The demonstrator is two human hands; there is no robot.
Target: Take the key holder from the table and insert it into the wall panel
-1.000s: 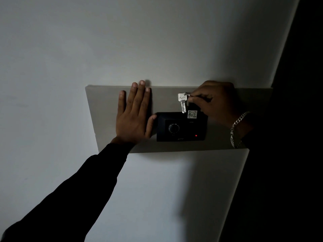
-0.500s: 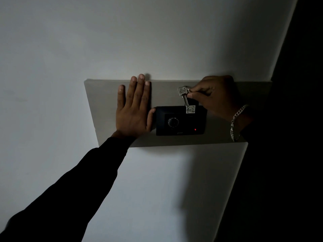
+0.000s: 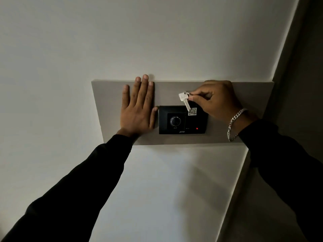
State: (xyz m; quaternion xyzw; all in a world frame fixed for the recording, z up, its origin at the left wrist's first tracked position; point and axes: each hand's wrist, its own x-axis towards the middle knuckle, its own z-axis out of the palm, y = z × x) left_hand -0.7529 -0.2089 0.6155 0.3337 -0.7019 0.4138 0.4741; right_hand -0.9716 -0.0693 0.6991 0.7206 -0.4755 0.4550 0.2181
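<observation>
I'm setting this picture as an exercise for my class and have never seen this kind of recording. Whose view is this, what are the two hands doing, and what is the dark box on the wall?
The picture comes from a camera worn on a person's head, so you see that person's own two arms in dark sleeves reaching forward to a wall. There is no machine here, only bare hands.

The left hand lies flat and open on a grey board fixed to the wall. Beside it sits a black wall panel with a round dial and a small red light.

The right hand, with a silver bracelet at the wrist, pinches a key ring at the panel's top edge. A silver key hangs from it, next to a small white tag marked 402. Whether the holder is fully seated in the panel cannot be told from this view.
</observation>
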